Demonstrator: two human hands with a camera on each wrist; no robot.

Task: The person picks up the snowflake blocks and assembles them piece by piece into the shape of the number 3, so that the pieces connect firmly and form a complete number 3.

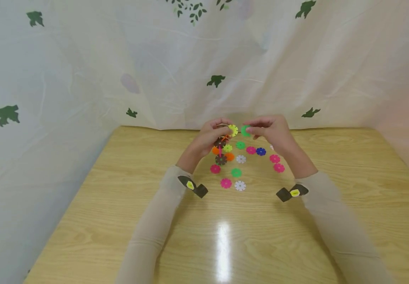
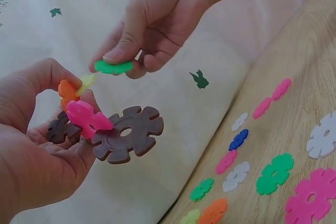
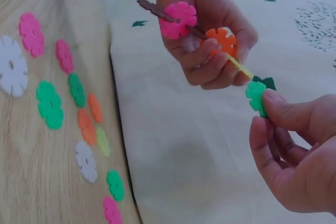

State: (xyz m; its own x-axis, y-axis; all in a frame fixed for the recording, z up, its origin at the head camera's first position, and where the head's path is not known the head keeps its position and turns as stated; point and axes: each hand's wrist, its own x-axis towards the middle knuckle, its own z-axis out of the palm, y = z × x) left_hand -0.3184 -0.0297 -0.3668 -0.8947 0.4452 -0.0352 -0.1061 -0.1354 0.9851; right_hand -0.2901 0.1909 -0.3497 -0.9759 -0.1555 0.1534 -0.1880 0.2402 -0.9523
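My left hand holds a chain of interlocking notched discs above the table. In the left wrist view the chain has a brown disc, a pink disc, a second brown disc, an orange disc and a yellow disc at its end. Thumb and fingers of my right hand pinch a green notched disc. In the right wrist view the green disc is close to the yellow disc; whether their edges touch I cannot tell.
Loose discs lie on the wooden table below the hands, among them a white disc, a pink disc, a green disc and a blue disc. A pale curtain with green bird shapes hangs behind the table.
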